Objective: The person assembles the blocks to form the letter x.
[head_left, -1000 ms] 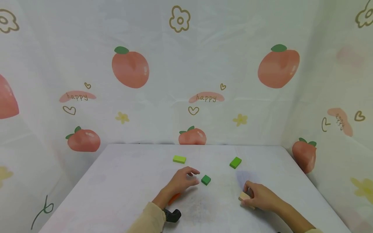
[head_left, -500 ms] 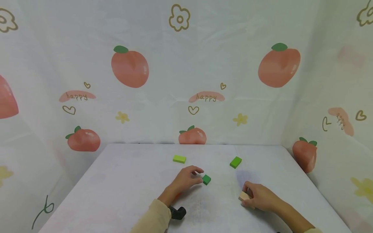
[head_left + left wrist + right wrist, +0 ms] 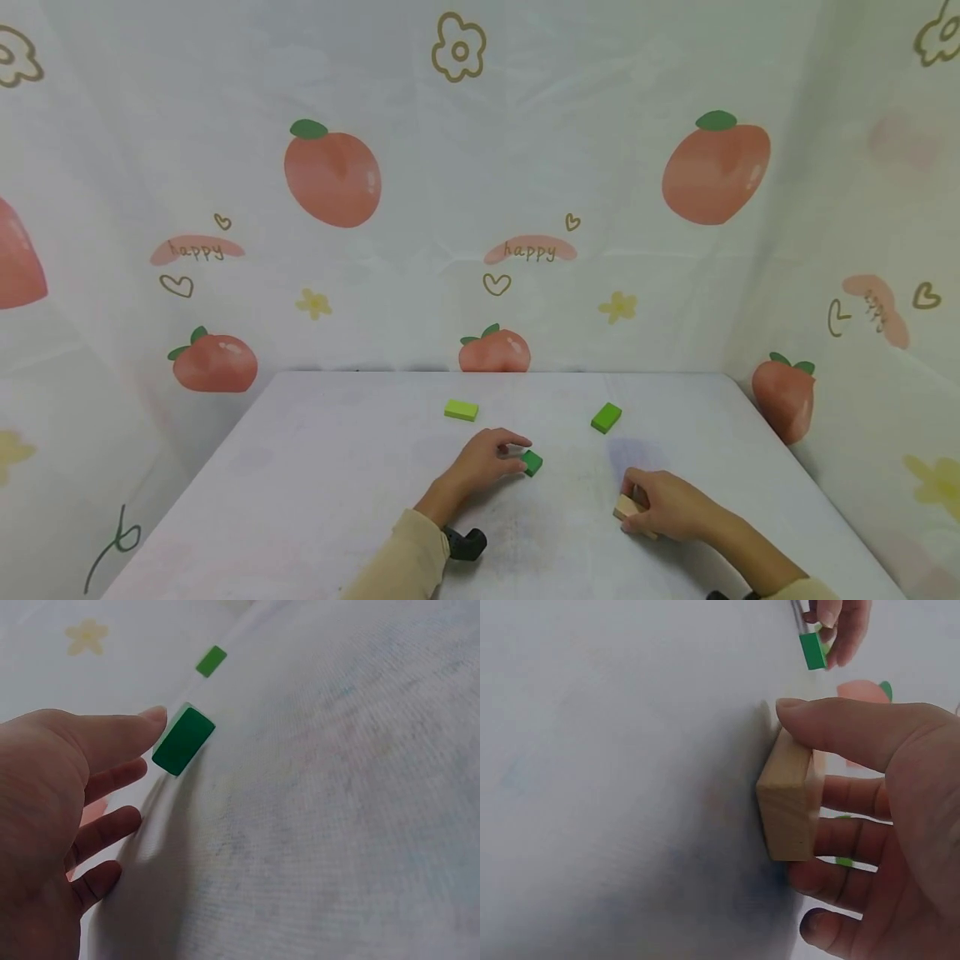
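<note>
A dark green block [image 3: 533, 463] lies mid-table, at the fingertips of my left hand [image 3: 482, 463]. In the left wrist view the thumb tip reaches the near side of this green block [image 3: 184, 740], and the other fingers are loosely bent and apart. Whether the thumb presses on it I cannot tell. My right hand [image 3: 670, 505] holds a plain wooden block [image 3: 627, 507] on the table at the right. The right wrist view has the thumb over one end of the wooden block [image 3: 786, 817], with fingers behind it.
Farther back lie a yellow-green block [image 3: 461, 410] on the left and a mid-green block [image 3: 606, 418] on the right. The white table [image 3: 300, 467] meets a fruit-printed cloth [image 3: 420, 292] at its back and sides.
My left hand has moved right, bringing its thumb to the dark green block. Its forearm now covers an orange piece seen earlier. The right hand stays on the wooden block.
</note>
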